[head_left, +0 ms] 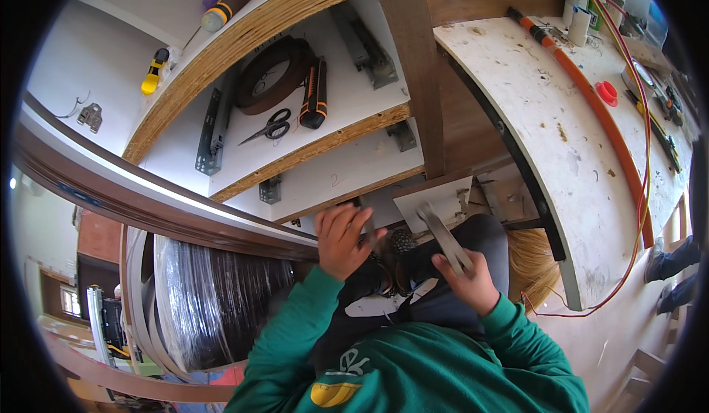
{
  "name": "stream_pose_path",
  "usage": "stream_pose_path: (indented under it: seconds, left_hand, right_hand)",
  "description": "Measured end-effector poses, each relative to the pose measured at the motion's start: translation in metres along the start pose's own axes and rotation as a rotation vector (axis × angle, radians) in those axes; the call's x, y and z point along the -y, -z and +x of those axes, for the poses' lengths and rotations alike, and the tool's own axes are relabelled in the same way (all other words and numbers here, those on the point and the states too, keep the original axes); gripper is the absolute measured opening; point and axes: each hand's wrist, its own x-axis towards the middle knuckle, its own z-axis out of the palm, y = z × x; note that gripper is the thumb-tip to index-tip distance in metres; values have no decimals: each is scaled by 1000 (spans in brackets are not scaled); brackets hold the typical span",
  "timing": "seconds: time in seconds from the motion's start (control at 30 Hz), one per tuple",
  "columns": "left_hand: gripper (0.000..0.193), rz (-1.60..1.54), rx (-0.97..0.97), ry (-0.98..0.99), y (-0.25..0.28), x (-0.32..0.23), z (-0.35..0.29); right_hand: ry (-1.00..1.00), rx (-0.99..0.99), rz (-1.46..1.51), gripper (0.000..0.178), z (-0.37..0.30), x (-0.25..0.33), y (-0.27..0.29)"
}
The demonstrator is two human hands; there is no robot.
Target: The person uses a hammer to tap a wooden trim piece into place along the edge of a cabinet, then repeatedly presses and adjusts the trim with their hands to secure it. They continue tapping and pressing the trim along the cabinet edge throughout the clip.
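Note:
My left hand (341, 242) is raised below the cabinet's lower edge, with its fingers bent and its thumb out to the right. A dark, blurred thing shows between them, too smeared to name. In my right hand (473, 284) is a long grey metal tool (444, 240), gripped at its near end and slanting up to the left. Its far end lies over a white board (421, 203) fitted with metal hardware; the exact kind of tool is unclear. Under both hands are my legs and dark patterned shoes (401, 242).
The open cabinet holds scissors (275, 126), an orange-black cutter (314, 95), a brown tape roll (255, 92) and metal drawer runners (210, 136). A stained white worktop (532, 95) at right carries an orange tube (591, 95) and red wires (641, 206). A plastic-wrapped roll (214, 295) stands left.

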Motion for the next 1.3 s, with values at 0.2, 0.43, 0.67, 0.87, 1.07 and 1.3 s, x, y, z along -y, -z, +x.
stream_pose_path:
  seconds: [0.2,0.43,0.67,0.87,1.07,1.3]
  left_hand:
    - [56,34,88,296,31,-7,-107]
    - [57,-51,142,467,53,-22,-158]
    - [59,-81,107,438,61,-15,-138]
    - [62,-101,107,254,59,-13,-69]
    - [62,-77,-82,122,60,6,4]
    - [56,-259,-1,-150,8,-15,49]
  right_hand:
    - [137,-71,-327,25,78,25,-34]
    - [325,9,-739,21,184,9,-106]
    - [224,29,-1009,31,226,6,-149]
    - [390,36,-1162,22,240,-3,-153]
    - [88,65,-65,31,179,11,-91]
    - [-250,397,1378,32,90,34,-65]
